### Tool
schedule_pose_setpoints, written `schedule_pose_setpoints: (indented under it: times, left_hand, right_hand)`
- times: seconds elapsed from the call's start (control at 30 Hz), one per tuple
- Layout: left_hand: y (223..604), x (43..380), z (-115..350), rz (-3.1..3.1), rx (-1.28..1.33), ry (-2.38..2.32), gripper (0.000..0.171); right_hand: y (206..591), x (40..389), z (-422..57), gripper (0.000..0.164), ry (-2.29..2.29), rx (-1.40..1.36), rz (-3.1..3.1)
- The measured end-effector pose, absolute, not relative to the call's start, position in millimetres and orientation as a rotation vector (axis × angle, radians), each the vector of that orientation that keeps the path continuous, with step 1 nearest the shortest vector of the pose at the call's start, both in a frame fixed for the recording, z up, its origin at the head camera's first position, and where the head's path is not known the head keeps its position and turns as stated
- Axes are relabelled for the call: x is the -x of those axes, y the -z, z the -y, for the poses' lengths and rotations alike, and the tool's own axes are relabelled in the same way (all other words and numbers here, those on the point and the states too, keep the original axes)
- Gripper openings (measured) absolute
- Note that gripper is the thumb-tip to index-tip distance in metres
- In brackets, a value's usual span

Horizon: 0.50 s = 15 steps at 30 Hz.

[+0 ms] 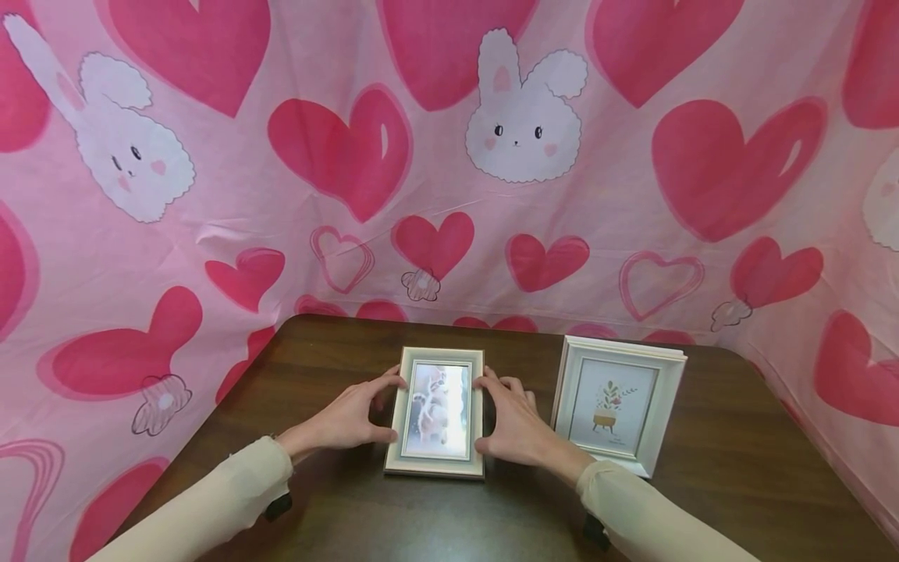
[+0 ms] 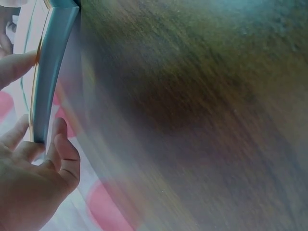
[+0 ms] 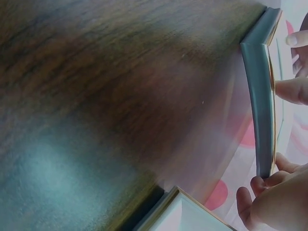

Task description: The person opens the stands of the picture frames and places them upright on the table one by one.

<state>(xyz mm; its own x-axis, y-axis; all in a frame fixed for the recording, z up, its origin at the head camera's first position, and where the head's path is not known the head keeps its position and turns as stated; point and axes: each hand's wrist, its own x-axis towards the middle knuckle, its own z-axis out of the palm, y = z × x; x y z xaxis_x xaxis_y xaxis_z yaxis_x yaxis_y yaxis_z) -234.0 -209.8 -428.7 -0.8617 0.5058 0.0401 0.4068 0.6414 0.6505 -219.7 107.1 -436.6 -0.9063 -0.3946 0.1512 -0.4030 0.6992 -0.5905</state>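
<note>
A cream picture frame (image 1: 438,466) with a thin gold edge stands tilted back between my two hands, and glare covers part of the picture (image 1: 430,414) inside it. Along its left side my left hand (image 1: 344,414) grips the border, thumb low and fingers higher up. My right hand (image 1: 518,423) holds the opposite side in the same way. The left wrist view shows the frame's pale outer side (image 2: 53,82), with the thumb and fingers at its edge. In the right wrist view that frame's other side (image 3: 260,106) rises from the tabletop. Its back is hidden.
To the right, close to my right forearm, a second white picture frame (image 1: 660,414) with a potted-plant print stands upright. Both frames are on a dark brown wooden table (image 1: 730,468). Pink cloth (image 1: 435,172) with hearts and rabbits hangs behind and beside the table.
</note>
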Motion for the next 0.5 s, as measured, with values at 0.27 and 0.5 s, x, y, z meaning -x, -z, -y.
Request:
schedule_pose_setpoints:
  times: [0.27,0.5]
  left_hand:
    - [428.5,233.2,209.3,-2.721,-0.757,-1.031,0.074]
    - [428.4,231.8,209.2,-2.735,-0.762,-1.033,0.074]
  right_hand:
    - [435.0,220.0,-107.8,0.082,-1.016,-0.679,2.877]
    - [435.4,220.5,-108.5,0.083,-1.004,-0.684,2.876]
